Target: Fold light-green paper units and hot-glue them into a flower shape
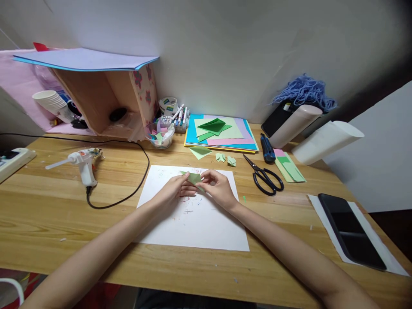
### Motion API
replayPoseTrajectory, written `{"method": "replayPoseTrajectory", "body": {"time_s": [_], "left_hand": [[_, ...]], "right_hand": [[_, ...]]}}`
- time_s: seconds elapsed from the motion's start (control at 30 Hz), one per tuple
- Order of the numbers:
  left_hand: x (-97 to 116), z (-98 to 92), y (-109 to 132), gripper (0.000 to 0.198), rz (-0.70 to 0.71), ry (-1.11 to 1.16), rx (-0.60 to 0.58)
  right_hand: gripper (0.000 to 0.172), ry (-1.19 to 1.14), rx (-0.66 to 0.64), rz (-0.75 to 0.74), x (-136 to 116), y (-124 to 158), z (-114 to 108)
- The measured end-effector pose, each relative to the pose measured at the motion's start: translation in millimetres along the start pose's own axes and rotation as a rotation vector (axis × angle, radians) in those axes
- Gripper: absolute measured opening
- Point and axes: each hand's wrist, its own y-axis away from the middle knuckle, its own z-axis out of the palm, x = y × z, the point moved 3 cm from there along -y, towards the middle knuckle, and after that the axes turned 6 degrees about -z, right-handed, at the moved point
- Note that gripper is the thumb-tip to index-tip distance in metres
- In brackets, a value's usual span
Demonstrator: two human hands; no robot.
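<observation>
Between my two hands is a small folded piece of light green paper (194,177), held just above a marked white sheet (193,227). My left hand (178,186) pinches its left end with the thumb on top. At its right end, the thumb and fingers of my right hand (219,189) grip the edge. Beyond the sheet lie a light green paper triangle (200,152) and two small folded green papers, one on the left (220,157) and one on the right (231,161). Black-handled scissors (264,177) rest to the right.
A glue gun (84,167) with a black cord lies left. Behind stand an open box (141,90), a tub of scraps (161,137) and stacked coloured paper (222,139). At right are a blue cutter (267,148), paper strips (291,167), two white rolls and a phone (349,229).
</observation>
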Motion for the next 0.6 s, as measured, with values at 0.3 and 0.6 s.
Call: {"method": "replayPoseTrajectory", "body": {"time_s": [0.3, 0.6], "left_hand": [[4.3, 0.4, 4.2, 0.029, -0.007, 0.131, -0.055], [10.5, -1.8, 7.6, 0.032, 0.116, -0.072, -0.065]], "right_hand": [[0.034, -0.192, -0.002, 0.147, 6.4, 0.7, 4.8], [0.036, -0.368, 0.062, 0.27, 17.9, -6.0, -1.8]]}}
